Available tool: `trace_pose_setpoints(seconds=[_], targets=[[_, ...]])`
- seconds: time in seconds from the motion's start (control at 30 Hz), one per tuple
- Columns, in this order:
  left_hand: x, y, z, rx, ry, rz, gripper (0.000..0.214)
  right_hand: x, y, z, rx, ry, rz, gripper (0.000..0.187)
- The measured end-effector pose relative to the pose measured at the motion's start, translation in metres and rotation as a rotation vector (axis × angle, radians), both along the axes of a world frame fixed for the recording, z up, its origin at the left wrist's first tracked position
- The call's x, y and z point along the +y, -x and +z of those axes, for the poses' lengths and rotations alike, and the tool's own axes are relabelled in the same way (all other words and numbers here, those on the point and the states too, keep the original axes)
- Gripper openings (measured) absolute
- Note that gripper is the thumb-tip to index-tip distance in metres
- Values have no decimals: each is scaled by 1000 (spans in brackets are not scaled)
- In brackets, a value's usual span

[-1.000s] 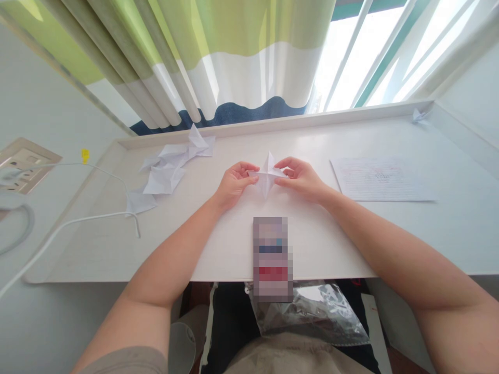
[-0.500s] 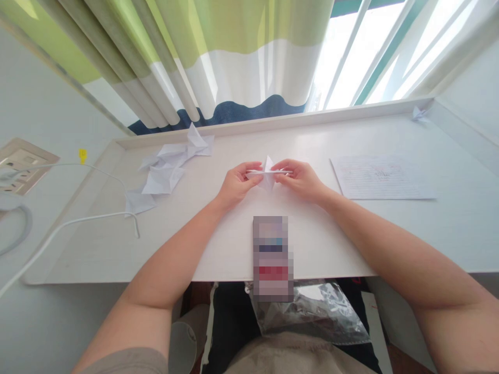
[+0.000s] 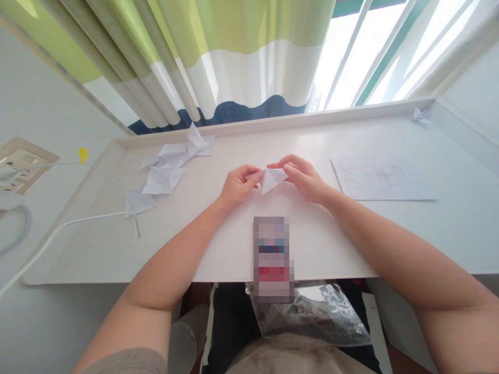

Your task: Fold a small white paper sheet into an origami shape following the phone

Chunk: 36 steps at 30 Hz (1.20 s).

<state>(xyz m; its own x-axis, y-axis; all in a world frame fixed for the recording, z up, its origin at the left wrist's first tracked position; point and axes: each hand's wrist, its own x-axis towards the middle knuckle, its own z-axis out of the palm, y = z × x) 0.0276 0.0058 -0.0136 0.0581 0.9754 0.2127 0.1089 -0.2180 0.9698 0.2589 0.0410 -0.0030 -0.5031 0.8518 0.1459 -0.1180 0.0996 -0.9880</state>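
Between my two hands is a small piece of folded white paper (image 3: 273,179), its pointed flap hanging toward me above the desk. My left hand (image 3: 240,185) pinches its left end between thumb and fingers. On the other side, my right hand (image 3: 304,177) has thumb and fingers closed on the right end. Part of the paper is hidden behind the fingers. Below the hands lies a phone (image 3: 273,259) with a blurred-out screen, sticking out over the desk's front edge.
Several folded white papers (image 3: 163,176) lie at the left of the white desk (image 3: 218,244). A stack of lined paper (image 3: 384,179) is at the right, and a small folded paper (image 3: 421,115) sits in the far corner. A white cable (image 3: 89,219) crosses the left side.
The folded paper has turned from an upright star-like shape to a triangular face toward me. My right hand has shifted its grip, thumb now on the front.
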Motion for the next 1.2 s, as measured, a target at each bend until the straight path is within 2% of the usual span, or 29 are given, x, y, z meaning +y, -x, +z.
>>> trace_pose_setpoints(seconds=[0.1,0.17,0.33,0.47,0.57,0.73,0.9,0.97,1.0,1.13,1.2], targets=[[0,-1,0,-56,33,-7,52,1,1,1,54,97,25,48],[-1,-2,2,-90,55,-16,52,0,1,0,52,107,30,44],[-6,-2,9,-132,115,-82,54,-4,0,3,-22,72,114,38],[-10,-1,13,-124,184,-184,62,-4,1,6,-84,-44,9,38],[-9,1,13,-27,131,-195,57,-2,3,5,-141,-102,-71,35],[-7,1,6,-13,91,-234,45,0,4,-1,-202,-142,-68,31],[-7,2,1,169,6,-148,33,5,-1,-6,-277,-233,-90,23],[-7,4,0,263,-35,-101,26,5,-6,-6,-301,-310,-72,30],[-7,5,0,296,-49,-77,23,4,-9,-4,-314,-349,-31,40],[-4,10,-1,381,-67,6,18,-10,-10,2,-422,-523,285,113],[-3,11,0,392,-70,12,19,-20,-6,4,-476,-625,396,128]])
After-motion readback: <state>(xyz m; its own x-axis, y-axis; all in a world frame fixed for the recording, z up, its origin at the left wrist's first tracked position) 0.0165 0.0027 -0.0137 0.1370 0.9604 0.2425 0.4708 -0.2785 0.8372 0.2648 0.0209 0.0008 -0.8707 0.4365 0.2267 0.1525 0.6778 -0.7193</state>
